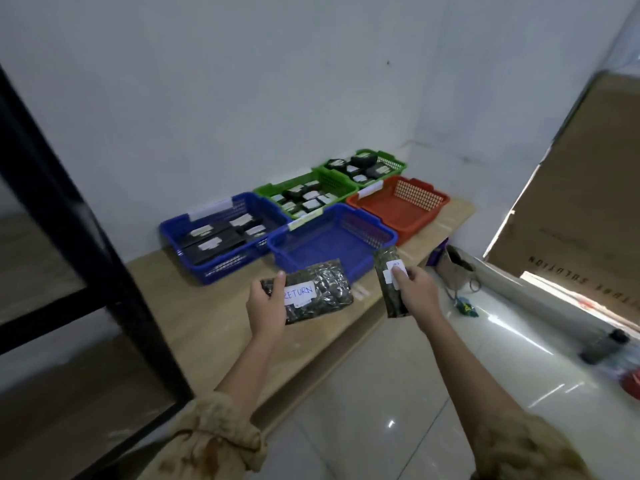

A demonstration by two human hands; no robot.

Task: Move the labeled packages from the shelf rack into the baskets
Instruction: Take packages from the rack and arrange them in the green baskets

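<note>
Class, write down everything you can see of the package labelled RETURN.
The package is a flat, dark pouch in shiny, crinkled, plastic-looking wrap. A white label on its upper face reads RETURN in blue handwriting. It is held roughly level above the wooden table, just in front of the near blue basket. The left hand grips its left end, thumb on top; nothing else touches it.

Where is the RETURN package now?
The RETURN package is centre-left in the head view, held by the left hand just short of the empty blue basket.
</note>
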